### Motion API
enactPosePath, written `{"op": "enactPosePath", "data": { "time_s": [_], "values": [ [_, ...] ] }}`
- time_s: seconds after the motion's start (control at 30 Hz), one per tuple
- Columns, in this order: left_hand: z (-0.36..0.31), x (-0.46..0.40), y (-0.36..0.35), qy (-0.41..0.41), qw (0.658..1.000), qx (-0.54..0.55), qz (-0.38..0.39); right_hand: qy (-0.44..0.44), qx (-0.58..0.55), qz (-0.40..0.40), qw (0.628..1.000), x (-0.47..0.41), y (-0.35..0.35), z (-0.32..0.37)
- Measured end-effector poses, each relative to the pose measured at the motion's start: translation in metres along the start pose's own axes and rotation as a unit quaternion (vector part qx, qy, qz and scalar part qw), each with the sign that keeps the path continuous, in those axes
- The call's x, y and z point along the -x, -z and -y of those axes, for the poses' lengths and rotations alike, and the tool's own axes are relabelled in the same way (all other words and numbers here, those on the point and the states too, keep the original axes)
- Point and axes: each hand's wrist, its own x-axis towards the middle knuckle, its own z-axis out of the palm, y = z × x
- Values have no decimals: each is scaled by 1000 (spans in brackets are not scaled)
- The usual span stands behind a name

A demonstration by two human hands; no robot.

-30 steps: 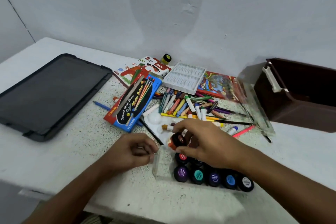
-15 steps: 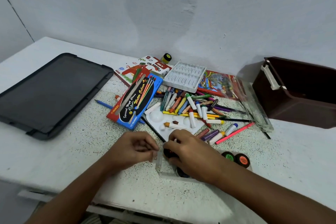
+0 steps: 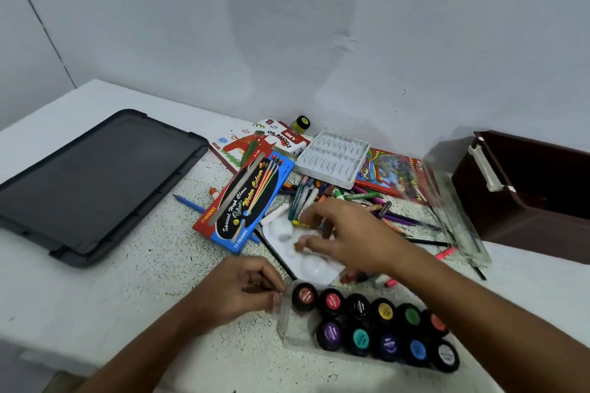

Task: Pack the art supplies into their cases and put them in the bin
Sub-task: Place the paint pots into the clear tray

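Packing paints at a speckled surface (image 3: 134,268) whose near edge runs below the arms.
Open room lies left, around the black lid (image 3: 92,182); the brown bin (image 3: 526,198) sits far right. A clear case (image 3: 295,329) holds eleven paint pots (image 3: 384,313); left hand (image 3: 242,290) pinches its end, right hand (image 3: 348,236) hovers loosely spread over the white palette (image 3: 306,262).

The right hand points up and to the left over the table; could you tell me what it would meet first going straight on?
Probably the white palette just beyond the right hand; depth is unclear.
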Motion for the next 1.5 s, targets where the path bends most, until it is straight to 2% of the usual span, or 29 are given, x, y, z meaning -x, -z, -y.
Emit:
{"op": "enactPosePath", "data": {
  "time_s": [0.1, 0.17, 0.27, 0.37, 0.53, 0.77, 0.83, 0.93, 1.03, 1.13, 1.27, 1.5],
  "values": [
    [2, -3, -1, 5, 1000, -4, -13, -39, 15, -89, 995, -52, 23, -20],
    [2, -4, -2, -1, 1000, -10, -23, -59, 49, -105, 992, -91, 33, -36],
    [3, -5, -1, -3, 999, -5, -31, -126, 116, -76, 982, -146, 41, -58],
    [4, -5, -1, 0, 999, 18, -37, -197, 133, -50, 970, -184, 42, -74],
    [7, -7, -2, -5, 997, 48, -63, -227, 140, -8, 964, -219, 40, -82],
    [7, -10, 0, -4, 996, -7, -87, -225, 134, 28, 965, -239, 36, -75],
    [9, -10, 0, -4, 996, -11, -86, -236, 113, -11, 965, -246, 32, -82],
    [10, -11, 1, 6, 996, 22, -82, -220, 96, -110, 965, -253, 28, -89],
    [9, -10, 0, 1, 997, 33, -73, -122, 71, -173, 975, -240, 31, -85],
    [8, -9, 3, -37, 998, -18, -54, -48, -25, -156, 986, -200, 36, -68],
    [10, -9, 3, -96, 994, -48, -36, -37, -59, -115, 991, -119, 41, -44],
    [15, -7, 2, -88, 994, -56, -22, -17, -133, -18, 991, 16, 10, -11]
  ]
}}
